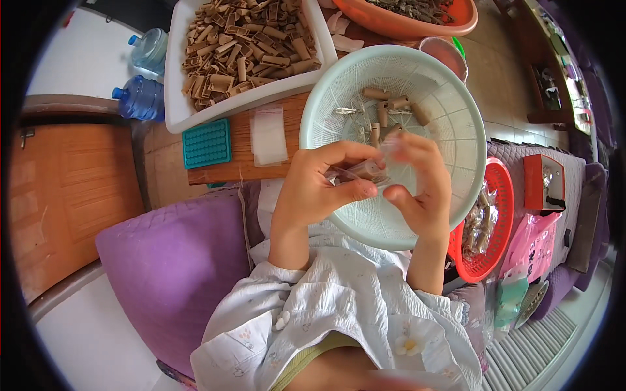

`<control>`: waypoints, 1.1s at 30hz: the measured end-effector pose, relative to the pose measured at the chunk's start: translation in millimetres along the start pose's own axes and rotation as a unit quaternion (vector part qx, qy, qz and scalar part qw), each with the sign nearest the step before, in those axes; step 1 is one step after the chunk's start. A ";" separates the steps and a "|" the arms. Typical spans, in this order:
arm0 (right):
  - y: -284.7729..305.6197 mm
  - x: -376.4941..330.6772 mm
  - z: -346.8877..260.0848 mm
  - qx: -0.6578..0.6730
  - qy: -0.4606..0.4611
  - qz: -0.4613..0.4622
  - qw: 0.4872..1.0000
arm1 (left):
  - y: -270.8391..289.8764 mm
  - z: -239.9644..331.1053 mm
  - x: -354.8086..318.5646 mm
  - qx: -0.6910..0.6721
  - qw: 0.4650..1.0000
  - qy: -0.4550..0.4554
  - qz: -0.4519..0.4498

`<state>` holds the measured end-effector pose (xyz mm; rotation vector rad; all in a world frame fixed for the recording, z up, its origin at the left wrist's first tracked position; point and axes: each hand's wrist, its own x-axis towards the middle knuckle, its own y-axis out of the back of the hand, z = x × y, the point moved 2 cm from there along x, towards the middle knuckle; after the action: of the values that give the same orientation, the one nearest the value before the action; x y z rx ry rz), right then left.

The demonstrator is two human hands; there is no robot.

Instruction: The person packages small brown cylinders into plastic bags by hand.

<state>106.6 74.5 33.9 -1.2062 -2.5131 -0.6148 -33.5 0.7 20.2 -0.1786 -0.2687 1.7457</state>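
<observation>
My left hand (316, 189) is closed on a small clear plastic bag (381, 176), pinched between thumb and fingers, with a brown tube (366, 171) inside it. Close beside the bag is my right hand (420, 179), its thumb apart from its curled fingers. Those fingertips are blurred by motion, next to the bag's upper edge. Both hands are over a pale green mesh basket (466, 140). Several loose brown tubes (376, 94) lie in it, together with a small silvery packet (345, 111).
A white tub (173, 78) heaped with brown tube pieces (244, 49) stands far left. Clear bags (268, 133) and a teal tray (207, 143) lie nearby. On the right is a red basket (502, 195) of wrapped pieces. An orange basin (417, 23) sits at the back.
</observation>
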 end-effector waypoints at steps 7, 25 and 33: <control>-11.9 -8.6 5.9 0.191 -0.085 0.050 0.977 | -2.1 -3.5 -0.7 -0.016 0.998 -0.058 -0.019; -18.3 -13.9 -3.0 0.020 -0.155 0.071 0.985 | -16.8 17.5 -0.7 0.390 0.815 -0.411 0.124; -15.9 -8.9 -20.2 -0.253 -0.090 -0.048 0.962 | -19.2 5.6 7.0 0.413 0.839 -0.343 0.085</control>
<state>100.9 49.8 43.7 -1.3553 -2.6647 -1.2889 -18.3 10.5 31.0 1.1024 0.0156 1.8951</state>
